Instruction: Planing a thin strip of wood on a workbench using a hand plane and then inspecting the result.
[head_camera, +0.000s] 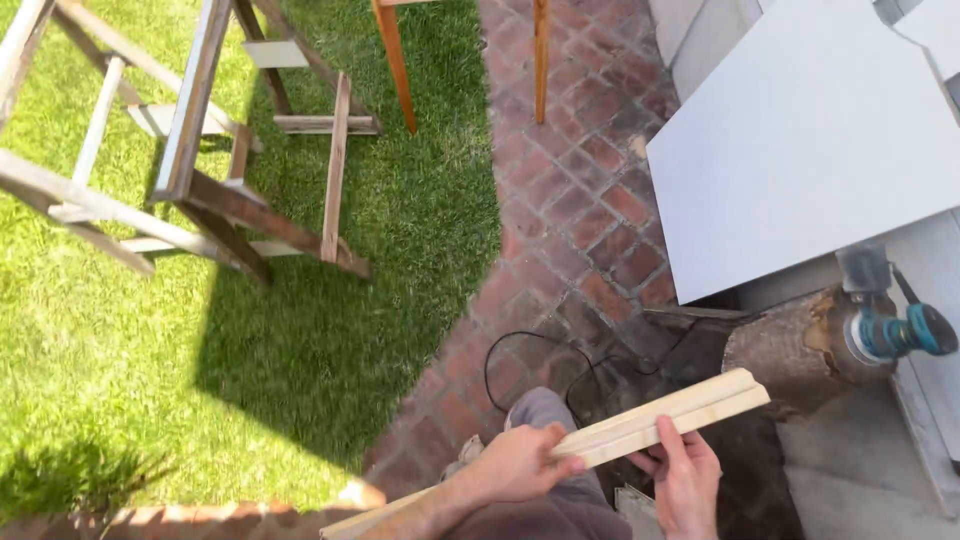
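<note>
I hold a long pale strip of moulded wood (668, 415) that runs from the lower left up to the right. My left hand (517, 463) grips it around its middle, thumb on the top face. My right hand (685, 483) supports it from beneath a little farther along, fingers wrapped around its lower edge. The strip's far end points toward a log stump (790, 350). My leg in grey trousers (540, 410) shows below the strip.
A teal power sander (895, 335) rests on the stump. A large white board (810, 140) lies at the right. A black cable (530, 350) loops over the brick path (580, 200). Wooden sawhorses (220, 190) stand on the grass; orange legs (398, 65) beyond.
</note>
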